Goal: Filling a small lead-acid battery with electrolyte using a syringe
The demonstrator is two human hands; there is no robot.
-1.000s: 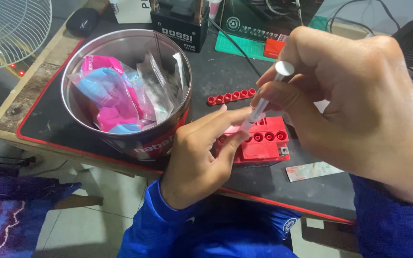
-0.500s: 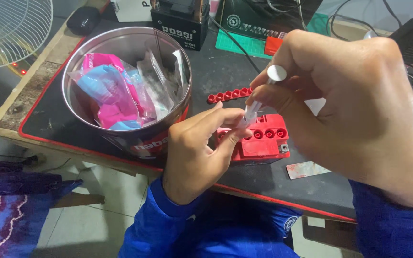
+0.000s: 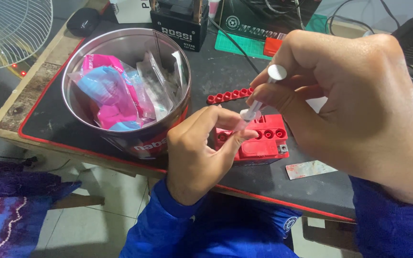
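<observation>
Closest to the camera, the right hand (image 3: 359,110) is pinched tight around a small white syringe (image 3: 259,101), fingers wrapped on the barrel and the flat plunger top poking out just above them. The tip angles down toward the left fingertips.

The left hand (image 3: 201,153) is curled in, thumb and forefinger pressed narrow together at the syringe's lower end, and it rests against the near side of the red battery (image 3: 259,141). I can't tell if those fingertips are gripping the tip or just steadying it. The battery sits flat on the black mat (image 3: 48,119), right under both sets of fingers, with its row of round holes open on top.

Just past the fingertips lies a red strip of caps (image 3: 230,94), apart from the battery. Left of the left hand, almost touching the knuckles, is a round metal tin (image 3: 125,91) full of pink and blue plastic packets. A silvery scrap of foil (image 3: 310,169) lies below the right hand.

Risk-wise: my guess is the tip could slip off its hole if the right hand pushes at that slant, and whatever's in the syringe ends up on the battery top or the fingers. The left wrist could also nudge the tin.
</observation>
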